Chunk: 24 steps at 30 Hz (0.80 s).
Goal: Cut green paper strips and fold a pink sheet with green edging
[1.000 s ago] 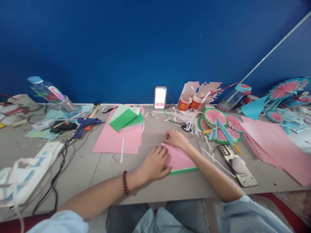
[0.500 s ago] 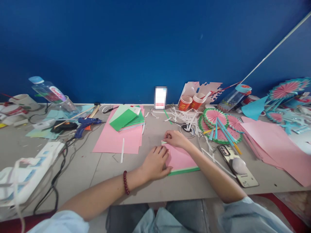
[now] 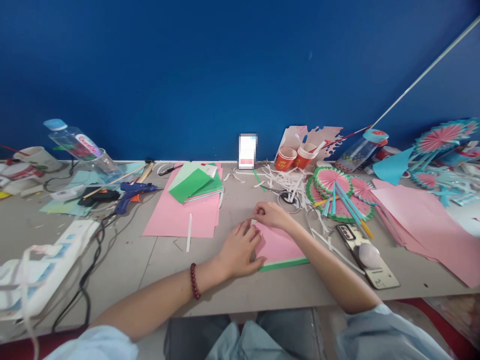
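A pink sheet of paper (image 3: 279, 244) with a white and green border along its near edge lies flat on the table in front of me. My left hand (image 3: 242, 248) rests over its left edge, fingers spread and pressing down, with a dark red bead bracelet at the wrist. At the sheet's far left corner, my right hand (image 3: 270, 215) has its fingers curled in a pinch on the paper's edge. The fingertips of both hands are close together there, and they partly hide that corner. My right forearm covers the right side of the sheet.
Left of my hands lie pink sheets (image 3: 161, 220) with green paper (image 3: 191, 187) on top, a blue glue gun (image 3: 133, 192) and a power strip (image 3: 56, 265). To the right are paper strips (image 3: 296, 185), scissors (image 3: 288, 196), watermelon-patterned paper fans (image 3: 333, 182) and a phone (image 3: 369, 257).
My left fingers have slid slightly forward toward the far left corner, beside my right fingertips. The right hand has barely moved, and the sheet stays in place.
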Tool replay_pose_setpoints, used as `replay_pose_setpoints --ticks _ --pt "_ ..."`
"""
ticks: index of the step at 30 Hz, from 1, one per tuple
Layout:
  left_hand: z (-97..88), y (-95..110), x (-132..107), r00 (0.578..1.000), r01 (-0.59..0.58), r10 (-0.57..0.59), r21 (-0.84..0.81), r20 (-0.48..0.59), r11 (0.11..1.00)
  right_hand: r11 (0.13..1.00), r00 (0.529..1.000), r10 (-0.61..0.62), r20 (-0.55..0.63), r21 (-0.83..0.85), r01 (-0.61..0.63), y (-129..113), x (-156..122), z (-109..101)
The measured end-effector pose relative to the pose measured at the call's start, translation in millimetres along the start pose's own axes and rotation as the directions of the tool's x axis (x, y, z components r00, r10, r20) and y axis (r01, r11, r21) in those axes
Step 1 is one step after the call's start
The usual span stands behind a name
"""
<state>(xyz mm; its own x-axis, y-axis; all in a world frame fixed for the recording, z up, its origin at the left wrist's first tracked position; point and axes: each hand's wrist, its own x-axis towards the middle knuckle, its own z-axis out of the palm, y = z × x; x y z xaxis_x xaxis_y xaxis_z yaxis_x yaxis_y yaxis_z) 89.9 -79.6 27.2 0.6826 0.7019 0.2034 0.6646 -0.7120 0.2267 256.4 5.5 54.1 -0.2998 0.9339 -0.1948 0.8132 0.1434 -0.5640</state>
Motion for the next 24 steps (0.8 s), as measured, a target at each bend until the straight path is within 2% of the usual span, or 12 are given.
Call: replay_pose_setpoints --ticks 13,24 --pt "-0.3 -0.1 -1.1 0.999 0.033 -0.033 -0.006 0.008 0.999 0.983 0.999 0.042 -0.033 -0.180 -0.047 0.1 -0.8 0.6" --pt "5.0 -2.1 -0.6 0.997 0.052 -0.053 0.021 0.051 0.998 0.994 0.999 0.008 0.035 -0.109 -0.004 6.8 -0.7 -6.9"
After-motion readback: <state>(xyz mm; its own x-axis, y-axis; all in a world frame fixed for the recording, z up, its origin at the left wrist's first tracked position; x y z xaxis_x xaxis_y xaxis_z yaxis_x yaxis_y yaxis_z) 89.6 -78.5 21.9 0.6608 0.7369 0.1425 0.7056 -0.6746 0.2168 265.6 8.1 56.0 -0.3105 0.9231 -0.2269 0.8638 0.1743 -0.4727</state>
